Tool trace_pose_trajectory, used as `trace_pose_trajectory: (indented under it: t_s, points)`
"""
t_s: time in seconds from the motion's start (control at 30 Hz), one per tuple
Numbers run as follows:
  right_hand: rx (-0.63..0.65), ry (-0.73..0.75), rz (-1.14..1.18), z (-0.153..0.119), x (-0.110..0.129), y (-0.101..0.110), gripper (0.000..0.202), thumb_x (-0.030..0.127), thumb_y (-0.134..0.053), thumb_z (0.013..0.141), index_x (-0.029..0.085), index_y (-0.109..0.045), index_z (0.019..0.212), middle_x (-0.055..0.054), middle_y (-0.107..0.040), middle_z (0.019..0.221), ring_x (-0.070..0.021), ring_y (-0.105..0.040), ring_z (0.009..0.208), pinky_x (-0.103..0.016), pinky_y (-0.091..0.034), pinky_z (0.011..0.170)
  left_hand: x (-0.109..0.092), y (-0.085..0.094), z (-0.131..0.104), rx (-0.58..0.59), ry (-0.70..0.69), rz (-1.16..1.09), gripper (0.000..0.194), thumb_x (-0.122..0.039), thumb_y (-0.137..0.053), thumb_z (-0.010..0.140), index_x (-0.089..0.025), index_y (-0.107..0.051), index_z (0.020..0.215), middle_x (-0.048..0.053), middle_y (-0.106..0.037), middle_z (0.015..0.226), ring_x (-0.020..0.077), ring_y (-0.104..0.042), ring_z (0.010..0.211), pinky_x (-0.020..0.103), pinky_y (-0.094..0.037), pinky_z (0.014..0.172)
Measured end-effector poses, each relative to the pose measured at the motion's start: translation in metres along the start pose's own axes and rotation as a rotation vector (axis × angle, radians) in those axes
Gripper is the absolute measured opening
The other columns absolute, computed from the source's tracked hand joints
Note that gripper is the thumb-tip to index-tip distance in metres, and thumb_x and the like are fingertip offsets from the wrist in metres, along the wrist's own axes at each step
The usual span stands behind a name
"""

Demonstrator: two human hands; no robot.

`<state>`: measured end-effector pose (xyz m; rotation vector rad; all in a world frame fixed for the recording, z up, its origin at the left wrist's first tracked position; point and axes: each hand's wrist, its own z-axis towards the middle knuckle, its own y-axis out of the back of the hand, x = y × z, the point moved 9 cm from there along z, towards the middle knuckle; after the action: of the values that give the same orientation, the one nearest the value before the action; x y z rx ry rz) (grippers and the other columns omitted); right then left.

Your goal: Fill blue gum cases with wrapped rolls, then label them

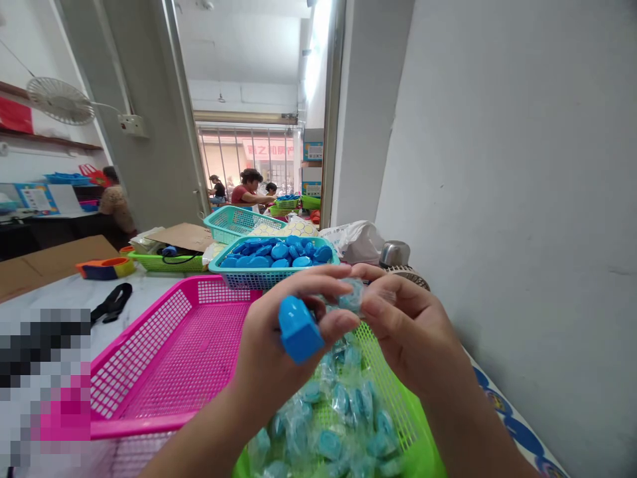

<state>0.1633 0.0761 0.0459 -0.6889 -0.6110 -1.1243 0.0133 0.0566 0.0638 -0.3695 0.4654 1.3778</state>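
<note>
A small pale-blue round piece in a clear wrapper (351, 295) is pinched between the fingertips of both hands. My left hand (279, 332) grips it by thumb and fingers and also keeps a bright blue plastic piece (300, 330) tucked against the palm. My right hand (415, 325) pinches the wrapper's right end. Below the hands stands a green basket (418, 431) holding several similar wrapped pale-blue pieces (330, 443). Beyond them, a teal basket (239, 280) is heaped with glossy blue pieces (279, 252).
A pink basket (184, 358) lies to the left, near a black strap (112, 302) and an orange and navy tape dispenser (105, 267). Another teal basket (233, 222) and a white plastic bag (361, 240) sit behind. A white wall (517, 199) bounds the right. People work farther back.
</note>
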Motion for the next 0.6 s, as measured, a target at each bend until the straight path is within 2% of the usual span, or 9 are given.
trace_pose_trajectory:
  t_s: [0.07,0.1,0.17,0.27,0.33,0.4,0.43,0.5,0.6]
  points:
    - [-0.05,0.037,0.008,0.0,0.002,0.002,0.013,0.022,-0.084,0.082,0.03,-0.075,0.085,0.004,-0.073,0.105,-0.0098,-0.071,0.092,-0.016,-0.061,0.076,0.015,0.005,-0.001,-0.079,0.118,-0.165,0.022,-0.043,-0.078,0.089,-0.029,-0.069,0.103,-0.001,-0.069,0.116,0.0065,-0.062,0.075,0.017,-0.055,0.069]
    - [-0.063,0.068,-0.007,-0.001,0.003,0.001,0.02,0.017,-0.083,0.082,0.032,-0.074,0.092,0.005,-0.073,0.104,-0.0086,-0.071,0.089,-0.015,-0.061,0.076,0.022,0.008,-0.002,-0.123,0.18,-0.228,0.027,-0.05,-0.077,0.088,-0.03,-0.067,0.104,-0.002,-0.067,0.111,0.0065,-0.058,0.072,0.018,-0.055,0.067]
    - [-0.069,0.158,-0.1,-0.004,0.008,-0.003,0.038,0.01,-0.08,0.082,0.036,-0.072,0.108,0.005,-0.072,0.103,-0.0081,-0.071,0.09,-0.015,-0.061,0.079,0.034,0.011,-0.006,-0.192,0.29,-0.27,0.038,-0.065,-0.066,0.089,-0.031,-0.064,0.106,-0.001,-0.064,0.101,0.0104,-0.06,0.076,0.023,-0.058,0.073]
    - [-0.041,0.371,-0.391,-0.013,0.023,-0.018,0.045,0.005,-0.076,0.083,0.033,-0.072,0.118,0.001,-0.071,0.109,-0.012,-0.07,0.101,-0.02,-0.062,0.086,0.042,0.015,-0.013,-0.244,0.384,-0.193,0.049,-0.073,-0.051,0.093,-0.029,-0.065,0.108,0.005,-0.065,0.096,0.0227,-0.066,0.104,0.04,-0.058,0.096]
    - [-0.036,0.564,-0.611,-0.023,0.036,-0.03,0.044,0.001,-0.074,0.083,0.029,-0.072,0.117,-0.001,-0.071,0.11,-0.0141,-0.07,0.102,-0.023,-0.062,0.089,0.045,0.019,-0.02,-0.247,0.369,-0.065,0.045,-0.066,-0.05,0.098,-0.026,-0.068,0.107,0.007,-0.068,0.1,0.0283,-0.059,0.127,0.052,-0.044,0.116]
    - [-0.045,0.712,-0.758,-0.032,0.047,-0.04,0.042,-0.002,-0.073,0.082,0.026,-0.073,0.113,-0.003,-0.073,0.106,-0.015,-0.072,0.097,-0.024,-0.062,0.089,0.046,0.019,-0.027,-0.214,0.31,0.077,0.045,-0.061,-0.044,0.102,-0.026,-0.07,0.112,0.006,-0.069,0.104,0.0307,-0.05,0.14,0.06,-0.028,0.124]
    - [-0.056,0.745,-0.792,-0.035,0.049,-0.042,0.041,-0.003,-0.072,0.082,0.025,-0.073,0.111,-0.003,-0.074,0.103,-0.0153,-0.073,0.094,-0.025,-0.062,0.088,0.047,0.017,-0.03,-0.199,0.272,0.137,0.05,-0.062,-0.037,0.104,-0.026,-0.069,0.116,0.006,-0.069,0.105,0.0313,-0.048,0.143,0.062,-0.024,0.125]
    - [-0.086,0.733,-0.801,-0.035,0.051,-0.041,0.037,-0.002,-0.071,0.082,0.026,-0.073,0.107,-0.003,-0.074,0.1,-0.0162,-0.073,0.09,-0.026,-0.063,0.084,0.048,0.013,-0.035,-0.181,0.236,0.183,0.054,-0.065,-0.033,0.103,-0.026,-0.067,0.121,0.007,-0.069,0.106,0.0324,-0.049,0.142,0.063,-0.028,0.123]
    - [-0.143,0.634,-0.758,-0.032,0.047,-0.033,0.03,0.001,-0.072,0.083,0.026,-0.072,0.1,-0.001,-0.073,0.096,-0.0168,-0.072,0.088,-0.028,-0.064,0.08,0.046,0.01,-0.038,-0.231,0.253,0.166,0.046,-0.062,-0.036,0.104,-0.029,-0.062,0.123,0.008,-0.069,0.108,0.0288,-0.06,0.129,0.055,-0.049,0.113]
